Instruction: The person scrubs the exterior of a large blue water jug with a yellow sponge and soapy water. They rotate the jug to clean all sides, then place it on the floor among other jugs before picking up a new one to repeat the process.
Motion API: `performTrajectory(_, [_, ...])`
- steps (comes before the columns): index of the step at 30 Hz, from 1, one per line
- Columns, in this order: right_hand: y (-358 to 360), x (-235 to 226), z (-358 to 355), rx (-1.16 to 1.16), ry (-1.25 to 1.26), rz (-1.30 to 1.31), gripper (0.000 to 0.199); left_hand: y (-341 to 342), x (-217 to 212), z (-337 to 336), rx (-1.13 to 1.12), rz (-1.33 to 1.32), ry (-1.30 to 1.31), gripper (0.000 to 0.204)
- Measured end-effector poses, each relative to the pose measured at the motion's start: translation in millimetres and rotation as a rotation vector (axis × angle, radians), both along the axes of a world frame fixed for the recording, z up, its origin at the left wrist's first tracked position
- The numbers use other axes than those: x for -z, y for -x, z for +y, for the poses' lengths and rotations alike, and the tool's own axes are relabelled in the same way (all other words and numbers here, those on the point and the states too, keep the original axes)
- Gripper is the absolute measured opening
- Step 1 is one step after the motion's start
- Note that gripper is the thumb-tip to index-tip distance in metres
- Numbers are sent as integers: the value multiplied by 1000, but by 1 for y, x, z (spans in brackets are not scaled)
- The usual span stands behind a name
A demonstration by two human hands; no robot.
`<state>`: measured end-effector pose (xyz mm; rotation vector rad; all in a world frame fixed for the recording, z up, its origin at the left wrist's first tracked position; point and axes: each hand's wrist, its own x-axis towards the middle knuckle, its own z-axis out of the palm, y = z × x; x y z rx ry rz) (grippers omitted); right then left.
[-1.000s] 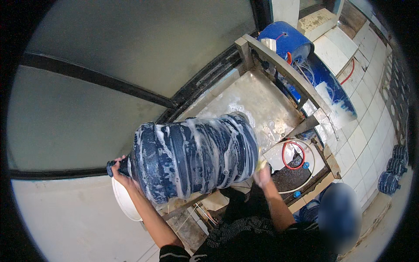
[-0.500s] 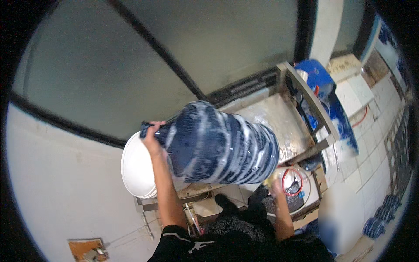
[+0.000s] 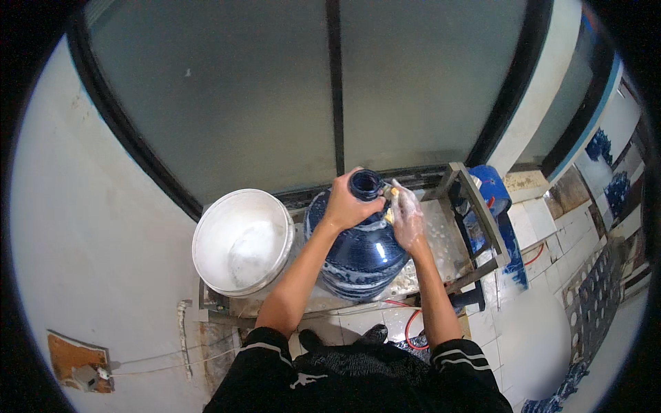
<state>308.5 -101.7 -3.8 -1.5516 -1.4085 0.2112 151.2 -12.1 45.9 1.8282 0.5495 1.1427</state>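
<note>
A big dark-blue water jug [image 3: 365,258], streaked with white suds, stands upright with its open mouth facing up. My left hand [image 3: 346,206] is wrapped around the jug's neck, thumb in front. On the right side of the neck, my right hand [image 3: 409,215], coated in foam, presses a yellow sponge [image 3: 390,216] that shows only in part between the fingers and the jug. Beside the jug on the left is a white bucket [image 3: 222,224], whitish inside.
Bucket and jug rest on a wet metal bench [image 3: 435,237] with a raised end frame [image 3: 484,213]. A blue barrel [image 3: 492,184] lies beyond it. Frosted panels [image 3: 241,103] rise behind. A red hose [image 3: 412,330] curls near my feet; a perforated mat [image 3: 599,296] is far right.
The jug has gone from lying on its side to standing upright. My right hand has come up from low at the right to the neck. The view has shifted.
</note>
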Motion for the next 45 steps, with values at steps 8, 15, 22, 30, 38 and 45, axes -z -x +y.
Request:
performTrajectory(8, [114, 5, -58, 166, -119, -528, 53, 16, -3, 30, 332, 355, 125, 90])
performTrajectory(15, [148, 9, 48, -236, 241, -839, 36, 24, -25, 33, 213, 647, 32, 92])
performTrajectory(22, [154, 36, 43, -230, 132, -681, 36, 19, -7, 38, 296, 553, 13, 67])
performTrajectory(30, [62, 4, -66, 100, -184, -219, 33, 23, 13, -3, -8, 254, -165, 50])
performTrajectory(38, [-3, -32, 94, -691, 89, -114, 30, 20, 11, -9, -368, 290, -494, 81])
performTrajectory(45, [15, -15, 99, -855, -25, 656, 38, 21, 9, -13, -560, 302, -500, 104])
